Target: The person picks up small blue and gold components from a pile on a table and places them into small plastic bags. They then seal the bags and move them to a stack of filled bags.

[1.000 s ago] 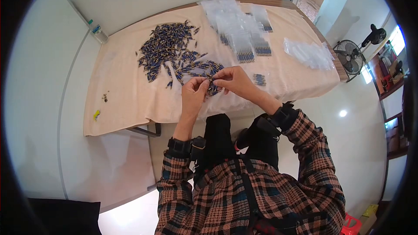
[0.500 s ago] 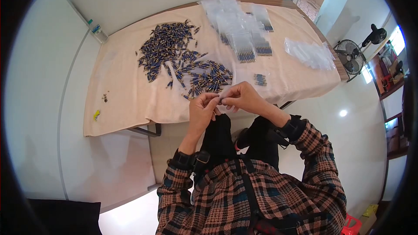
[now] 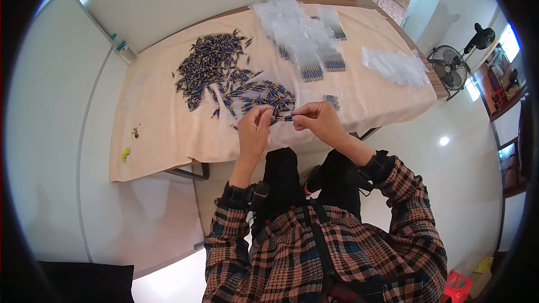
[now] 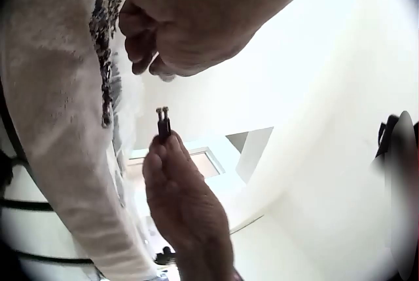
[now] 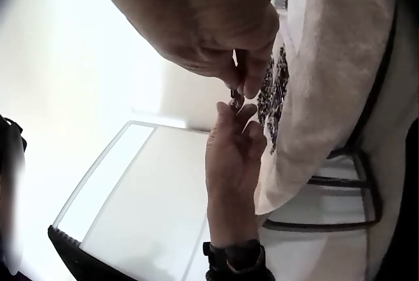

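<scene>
Between thumb and fingers, my right hand (image 3: 324, 124) pinches small dark blue pieces with metal ends (image 3: 288, 118), just past the front edge of the near pile. Two prongs of these pieces (image 4: 163, 122) stick up from its fingertips in the left wrist view. Across a small gap, my left hand (image 3: 254, 134) has loosely bent fingers beside the pile's lower edge, and nothing shows in them. Blue-and-gold pieces (image 3: 269, 94) lie on clear plastic in front of the hands. A larger heap (image 3: 208, 62) of them sits behind, to the left.
Filled clear bags (image 3: 309, 59) overlap at the back centre. Empty-looking bags (image 3: 396, 67) lie at the right. A short row of pieces (image 3: 331, 101) is near the right hand. A yellow item (image 3: 126, 155) and a bottle (image 3: 124, 50) are at the left; a fan (image 3: 448, 66) stands beyond the table.
From half a second ago, my hands have drawn apart and moved slightly up toward the near pile. The blue pieces now show clearly at my right fingertips. The head view has shifted a little.
</scene>
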### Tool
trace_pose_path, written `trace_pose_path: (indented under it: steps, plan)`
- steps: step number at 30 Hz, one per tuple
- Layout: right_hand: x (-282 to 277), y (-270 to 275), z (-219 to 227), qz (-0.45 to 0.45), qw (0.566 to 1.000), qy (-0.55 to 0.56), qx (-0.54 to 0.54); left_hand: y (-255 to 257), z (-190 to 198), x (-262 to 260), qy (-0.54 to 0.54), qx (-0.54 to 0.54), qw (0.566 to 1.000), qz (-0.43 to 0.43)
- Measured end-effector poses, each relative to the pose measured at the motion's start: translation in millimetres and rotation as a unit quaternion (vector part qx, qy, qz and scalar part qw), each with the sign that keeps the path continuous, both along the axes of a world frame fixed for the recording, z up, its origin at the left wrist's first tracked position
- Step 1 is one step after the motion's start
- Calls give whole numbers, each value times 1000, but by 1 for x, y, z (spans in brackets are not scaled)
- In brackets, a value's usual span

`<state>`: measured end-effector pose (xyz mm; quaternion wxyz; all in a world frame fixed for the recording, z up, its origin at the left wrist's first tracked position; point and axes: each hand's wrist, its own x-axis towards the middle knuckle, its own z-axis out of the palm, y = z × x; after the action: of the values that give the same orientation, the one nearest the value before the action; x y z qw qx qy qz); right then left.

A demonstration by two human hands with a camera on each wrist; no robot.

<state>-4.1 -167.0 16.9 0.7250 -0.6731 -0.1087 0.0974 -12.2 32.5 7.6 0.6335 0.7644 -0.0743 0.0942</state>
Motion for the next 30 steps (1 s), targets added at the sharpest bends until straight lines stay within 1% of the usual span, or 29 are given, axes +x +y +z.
trace_pose_path:
  steps: [1, 2, 3, 4, 6, 11, 15, 18, 19, 20, 21, 22, 23, 26, 30]
  plan:
    - [1, -3, 0, 3, 999, -21, -26, 1, 0, 6, -46, 74, 995, 41]
    - [1, -5, -1, 2, 999, -22, -26, 1, -1, 12, -91, 147, 981, 82]
    - [1, -8, -1, 9, 999, -12, -41, 1, -3, 16, -92, 147, 981, 82]
    - [0, -9, -2, 16, 998, -2, -56, 0, -4, 20, -114, 219, 965, 92]
    - [-1, -10, 0, 23, 997, 7, -71, -1, -7, 28, -158, 359, 913, 111]
    - [-7, -12, 8, 24, 998, 22, -57, -1, -16, 40, -116, 382, 911, 106]
    - [-4, -14, 9, 24, 999, 23, -43, 3, -19, 42, -144, 358, 917, 96]
    - [0, -15, 8, 29, 999, 20, -30, 2, -9, 36, -221, 290, 923, 124]
    - [1, -15, 7, 30, 999, 18, -31, 0, -7, 32, -221, 291, 923, 123]
    - [2, -15, 5, 31, 999, 17, -32, -3, -8, 24, -141, 226, 960, 87]
    - [2, -16, 4, 33, 999, 17, -33, -9, -2, 13, -58, 157, 985, 50]
    - [2, -16, 2, 32, 999, 20, -34, -14, 3, 5, 26, 85, 996, 11]
    - [1, -16, 1, 31, 999, 15, -37, -17, 5, -1, 30, 83, 996, 9]
    - [-4, -18, -1, 28, 999, 8, -46, -26, 8, -13, 120, -37, 991, -56]
    - [-9, -21, 3, 25, 999, 0, -40, -29, 10, -17, 148, -36, 984, -93]
